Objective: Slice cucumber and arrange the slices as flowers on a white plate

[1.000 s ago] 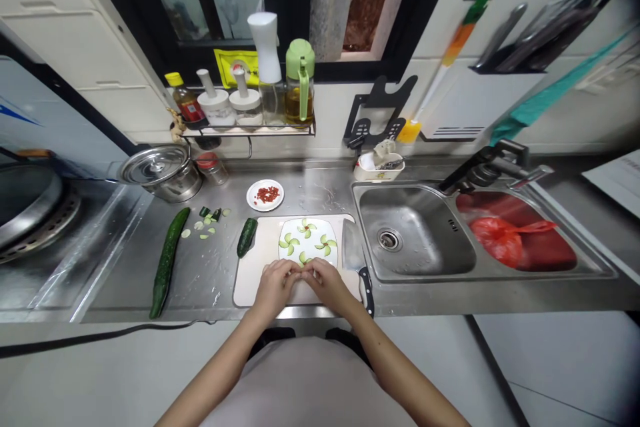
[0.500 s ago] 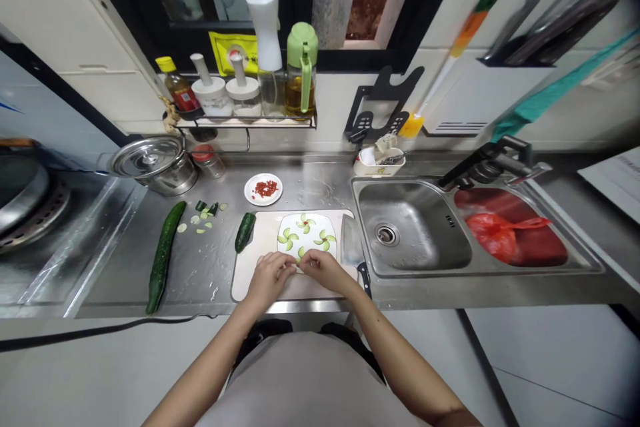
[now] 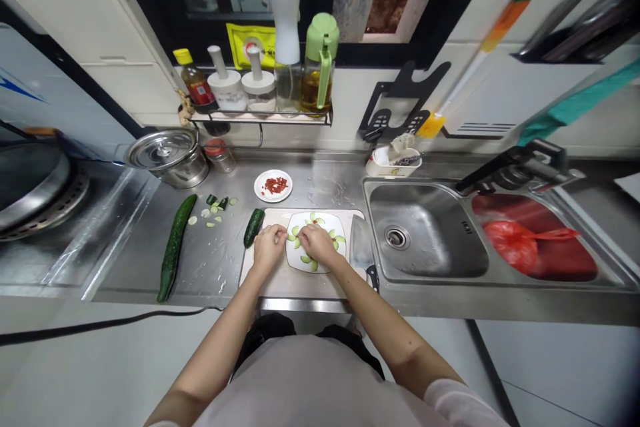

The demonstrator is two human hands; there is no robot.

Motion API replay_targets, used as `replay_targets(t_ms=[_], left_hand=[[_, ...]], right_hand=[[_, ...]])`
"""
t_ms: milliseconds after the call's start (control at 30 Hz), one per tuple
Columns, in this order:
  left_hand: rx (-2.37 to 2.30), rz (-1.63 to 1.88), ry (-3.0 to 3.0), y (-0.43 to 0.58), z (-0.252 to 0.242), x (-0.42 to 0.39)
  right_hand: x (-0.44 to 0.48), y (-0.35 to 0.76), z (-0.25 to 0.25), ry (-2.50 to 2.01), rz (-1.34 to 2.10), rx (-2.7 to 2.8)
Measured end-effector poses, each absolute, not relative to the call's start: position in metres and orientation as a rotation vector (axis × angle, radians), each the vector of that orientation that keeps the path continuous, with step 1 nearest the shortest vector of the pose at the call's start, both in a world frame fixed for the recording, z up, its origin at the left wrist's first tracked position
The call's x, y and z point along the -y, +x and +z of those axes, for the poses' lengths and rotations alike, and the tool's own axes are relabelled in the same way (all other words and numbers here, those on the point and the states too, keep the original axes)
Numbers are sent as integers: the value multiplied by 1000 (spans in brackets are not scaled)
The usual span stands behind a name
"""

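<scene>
A white square plate (image 3: 295, 259) lies on a pale cutting board (image 3: 285, 285), with thin green cucumber slices (image 3: 311, 262) fanned in several pinwheels and small red bits at their centres. My left hand (image 3: 269, 245) is at the plate's left rim, thumb and fingers pinched close to a slice; what they hold is too small to make out. Over the left part of the plate, my right hand (image 3: 319, 243) has its fingertips together at the left pinwheel and hides some of the slices. A cucumber piece (image 3: 254, 228) rests at the board's upper left corner.
Right of the plate lies a kitchen knife (image 3: 361, 243), beside the sink (image 3: 425, 233). A small plate (image 3: 259, 194) of red bits stands behind the board. A long cucumber (image 3: 177, 247) and cucumber scraps (image 3: 215, 207) lie left, near a lidded pot (image 3: 185, 170).
Both hands have moved from the plate's near edge up to its left side, uncovering the near pinwheel. The view has shifted slightly.
</scene>
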State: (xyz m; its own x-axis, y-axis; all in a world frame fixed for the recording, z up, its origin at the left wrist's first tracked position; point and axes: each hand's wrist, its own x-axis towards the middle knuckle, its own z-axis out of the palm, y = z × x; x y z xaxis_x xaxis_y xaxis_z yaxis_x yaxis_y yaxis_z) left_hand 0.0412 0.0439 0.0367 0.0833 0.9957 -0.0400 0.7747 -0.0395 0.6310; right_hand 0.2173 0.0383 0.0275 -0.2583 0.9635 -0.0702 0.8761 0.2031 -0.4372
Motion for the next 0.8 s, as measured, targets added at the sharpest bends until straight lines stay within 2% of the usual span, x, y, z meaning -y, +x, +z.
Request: replay_targets(t_ms=[800], left_hand=[[-1790, 309, 1978, 66, 24, -57]], right_hand=[[-44, 212, 20, -1769, 512, 2379]])
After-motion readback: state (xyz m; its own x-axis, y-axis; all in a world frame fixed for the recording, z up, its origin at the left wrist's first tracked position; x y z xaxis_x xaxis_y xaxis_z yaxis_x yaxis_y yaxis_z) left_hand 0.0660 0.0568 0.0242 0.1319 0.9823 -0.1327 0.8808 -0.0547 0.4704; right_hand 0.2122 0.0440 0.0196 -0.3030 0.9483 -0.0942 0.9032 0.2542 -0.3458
